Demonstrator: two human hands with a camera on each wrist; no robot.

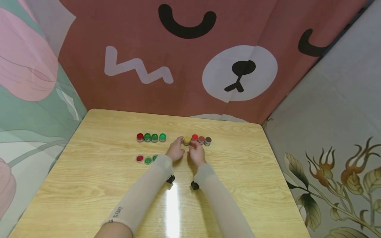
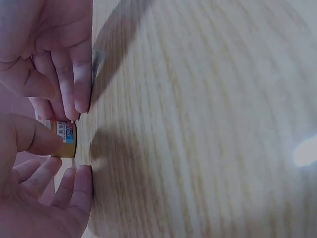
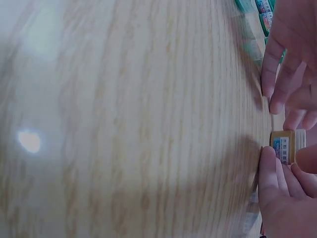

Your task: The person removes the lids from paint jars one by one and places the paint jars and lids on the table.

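Note:
A small yellow paint jar (image 1: 186, 141) stands upright on the table between the two hands. My left hand (image 1: 176, 150) pinches it from the left; in the left wrist view its thumb lies across the labelled side of the yellow jar (image 2: 68, 148). From the right, my right hand (image 1: 197, 153) has its thumb and fingertips on the same jar (image 3: 283, 148), near the pale lid (image 3: 300, 140). Just beyond the right hand, a red jar (image 1: 194, 137), a brown jar (image 1: 201, 140) and a dark brown jar (image 1: 208, 141) stand side by side.
Left of the hands, a dark red jar (image 1: 140, 137) and green jars (image 1: 154, 138) form a row. Nearer lie a red round lid (image 1: 139, 158) and green lids (image 1: 148, 160), partly behind the left sleeve. The wooden table (image 1: 98, 185) meets a patterned curtain (image 1: 134, 99).

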